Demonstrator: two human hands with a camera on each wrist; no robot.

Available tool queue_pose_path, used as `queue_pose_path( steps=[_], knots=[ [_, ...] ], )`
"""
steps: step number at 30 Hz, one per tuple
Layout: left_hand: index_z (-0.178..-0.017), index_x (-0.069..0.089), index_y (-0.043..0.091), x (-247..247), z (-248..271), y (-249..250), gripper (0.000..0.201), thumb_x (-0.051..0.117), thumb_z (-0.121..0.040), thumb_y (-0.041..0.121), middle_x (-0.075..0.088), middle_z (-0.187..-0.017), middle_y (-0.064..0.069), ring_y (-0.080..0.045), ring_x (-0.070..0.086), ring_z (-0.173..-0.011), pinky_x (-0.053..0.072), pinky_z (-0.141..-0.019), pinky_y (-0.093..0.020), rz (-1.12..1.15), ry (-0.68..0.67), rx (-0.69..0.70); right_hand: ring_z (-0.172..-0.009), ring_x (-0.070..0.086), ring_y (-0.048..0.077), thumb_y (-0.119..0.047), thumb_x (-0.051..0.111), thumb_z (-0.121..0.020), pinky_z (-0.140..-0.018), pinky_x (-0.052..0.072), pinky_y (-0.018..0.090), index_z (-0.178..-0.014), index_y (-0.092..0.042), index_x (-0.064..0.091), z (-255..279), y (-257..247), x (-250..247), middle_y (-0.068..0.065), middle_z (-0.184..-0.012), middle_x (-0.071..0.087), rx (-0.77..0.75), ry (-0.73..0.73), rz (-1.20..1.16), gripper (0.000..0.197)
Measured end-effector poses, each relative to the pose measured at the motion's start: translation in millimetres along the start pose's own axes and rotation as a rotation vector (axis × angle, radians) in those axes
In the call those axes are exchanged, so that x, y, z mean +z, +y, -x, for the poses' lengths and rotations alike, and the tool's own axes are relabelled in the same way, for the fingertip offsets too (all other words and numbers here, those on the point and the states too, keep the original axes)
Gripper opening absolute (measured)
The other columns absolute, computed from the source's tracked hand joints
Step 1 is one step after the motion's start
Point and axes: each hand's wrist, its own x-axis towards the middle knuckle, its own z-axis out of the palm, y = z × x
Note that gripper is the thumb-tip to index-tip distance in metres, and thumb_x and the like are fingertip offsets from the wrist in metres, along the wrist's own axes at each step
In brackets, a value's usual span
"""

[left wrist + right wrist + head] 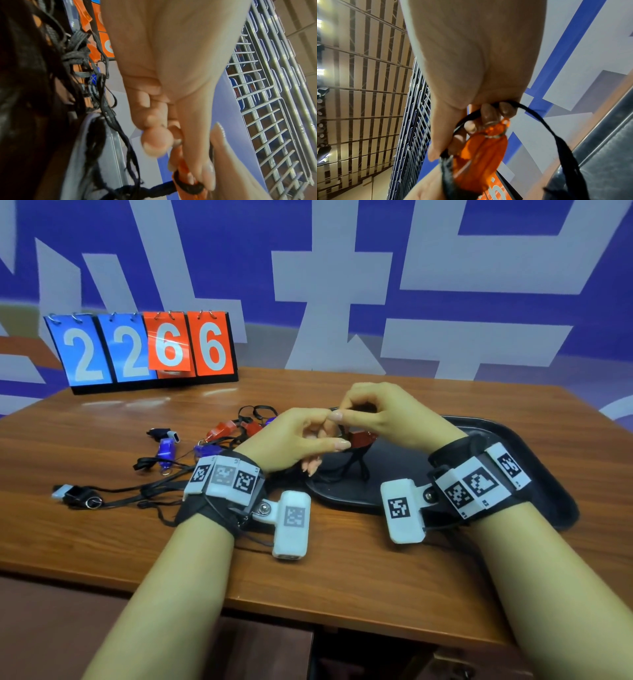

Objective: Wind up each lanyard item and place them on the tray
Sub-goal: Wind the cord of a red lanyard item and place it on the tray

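My two hands meet over the near left part of the black tray (507, 436). Between them is a red whistle (361, 438) on a black lanyard cord (356, 463), which hangs down onto the tray. The left hand (318, 436) pinches the whistle's end (183, 167), where cord is wound round it (188, 187). My right hand (356, 414) pinches the cord above the whistle (481, 148), with a loop (547, 129) trailing off its curled fingers (488, 112).
On the wooden table (342, 570) left of the tray lies a tangle of lanyards: red whistles (222, 429), blue ones (166, 448) and black ones (73, 494). A flip scoreboard (144, 347) stands at the back left.
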Motion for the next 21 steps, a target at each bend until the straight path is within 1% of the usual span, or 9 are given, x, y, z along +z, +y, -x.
queue_pose_path(
  steps=[2,6,8,9,12,15,18,20,21],
  knots=[
    [-0.082,0.061,0.006,0.5,1.4,3.5,0.014,0.068,-0.091,0.012,0.058,-0.049,0.001,-0.013,0.056,-0.042,0.046,-0.046,-0.022,0.032,-0.016,0.007,-0.062,0.049,0.001,-0.035,0.065,-0.092,-0.062,0.039,0.012,-0.074,-0.013,0.065,0.9,1.8,-2.7,-0.01,-0.07,0.058,0.028,0.015,-0.039,0.028],
    [-0.08,0.06,0.009,-1.2,4.6,8.5,0.014,0.067,-0.091,0.014,0.057,-0.048,0.001,-0.01,0.053,-0.041,0.041,-0.046,-0.016,0.088,0.004,0.036,-0.058,0.047,0.007,-0.034,0.064,-0.092,-0.058,0.039,0.013,-0.07,-0.014,0.061,4.3,2.1,-3.5,-0.002,-0.065,0.055,0.114,-0.014,-0.235,0.031],
    [-0.081,0.058,0.01,-2.3,6.1,9.1,0.014,0.064,-0.093,0.014,0.056,-0.047,0.002,-0.007,0.051,-0.04,0.039,-0.045,-0.014,0.131,0.013,0.048,-0.061,0.043,0.013,-0.034,0.063,-0.092,-0.059,0.035,0.021,-0.07,-0.014,0.059,4.0,3.2,-0.8,0.006,-0.067,0.049,0.15,-0.029,-0.434,0.03],
    [-0.081,0.057,0.011,-3.1,6.5,8.6,0.014,0.063,-0.093,0.015,0.056,-0.047,0.002,-0.007,0.051,-0.04,0.037,-0.043,-0.014,0.163,0.026,0.05,-0.059,0.037,0.015,-0.033,0.062,-0.092,-0.057,0.028,0.025,-0.069,-0.015,0.058,4.1,3.2,0.7,0.009,-0.066,0.042,0.165,-0.053,-0.529,0.03],
    [-0.077,0.059,0.021,-4.1,4.9,5.5,0.016,0.067,-0.09,0.025,0.056,-0.05,0.004,-0.011,0.051,-0.04,0.031,-0.038,-0.016,0.322,0.106,0.066,-0.05,0.024,0.009,-0.023,0.055,-0.097,-0.054,0.015,0.029,-0.061,-0.023,0.061,2.7,1.3,8.3,-0.004,-0.055,0.033,0.177,-0.115,-0.67,0.037],
    [-0.079,0.053,0.013,-4.0,0.9,3.0,0.018,0.064,-0.088,0.025,0.06,-0.057,0.004,-0.009,0.054,-0.041,0.031,-0.037,-0.014,0.444,0.227,0.087,-0.047,0.025,0.007,-0.015,0.045,-0.103,-0.049,0.018,0.023,-0.062,-0.019,0.065,0.3,-3.4,16.7,-0.007,-0.053,0.038,0.178,-0.07,-0.578,0.045],
    [-0.082,0.052,0.011,-3.8,-2.7,0.5,0.018,0.062,-0.089,0.024,0.066,-0.068,-0.01,-0.01,0.056,-0.046,0.031,-0.038,-0.014,0.452,0.297,0.083,-0.049,0.029,0.009,-0.022,0.047,-0.103,-0.048,0.023,0.022,-0.093,0.005,0.067,-2.1,-3.5,15.9,0.0,-0.062,0.039,0.188,-0.012,-0.374,0.036],
    [-0.083,0.053,0.011,-5.1,-4.5,-4.2,0.016,0.061,-0.095,0.019,0.065,-0.074,-0.019,-0.014,0.055,-0.05,0.031,-0.039,-0.015,0.411,0.318,0.064,-0.049,0.03,0.008,-0.026,0.047,-0.103,-0.047,0.024,0.02,-0.098,0.002,0.069,-1.1,-4.2,13.3,-0.005,-0.06,0.04,0.186,-0.011,-0.289,0.036],
    [-0.084,0.053,0.011,-5.9,-5.2,-6.6,0.016,0.06,-0.097,0.017,0.064,-0.073,-0.019,-0.017,0.055,-0.052,0.031,-0.039,-0.016,0.378,0.33,0.045,-0.049,0.031,0.008,-0.028,0.047,-0.103,-0.046,0.024,0.019,-0.096,-0.002,0.071,0.2,-5.7,11.6,-0.009,-0.058,0.04,0.178,-0.018,-0.256,0.036]
  ],
)
